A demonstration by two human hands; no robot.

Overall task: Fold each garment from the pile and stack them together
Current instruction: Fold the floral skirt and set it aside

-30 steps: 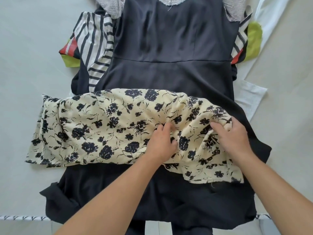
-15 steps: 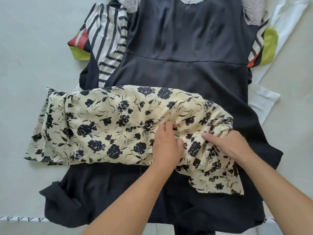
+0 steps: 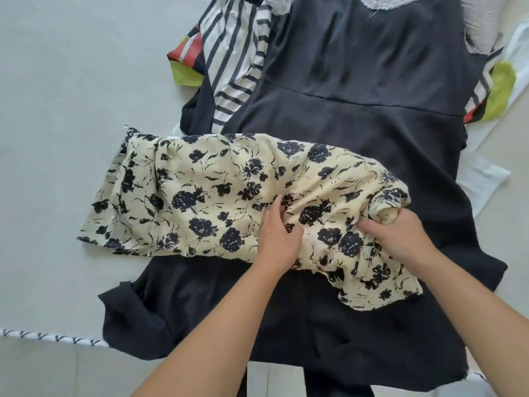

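A cream garment with black flowers [image 3: 217, 193] lies sideways across a spread black dress [image 3: 357, 96]. My left hand [image 3: 279, 236] rests on its middle, fingers straight and pressing the cloth down. My right hand [image 3: 398, 239] grips the garment's right end, which is bunched and rolled up over my fingers. The right end's lower corner hangs loose toward me on the black dress.
Under the black dress lie a black-and-white striped garment [image 3: 234, 53], a red, black and lime piece [image 3: 187, 61], grey lace [image 3: 481, 27] and white cloth [image 3: 483, 179]. A pale surface [image 3: 71, 110] spreads to the left, with a patterned border [image 3: 54, 338] near me.
My right hand has pulled the flowered garment's right end leftward toward my left hand and rolled it up. My left hand stayed pressing the middle.
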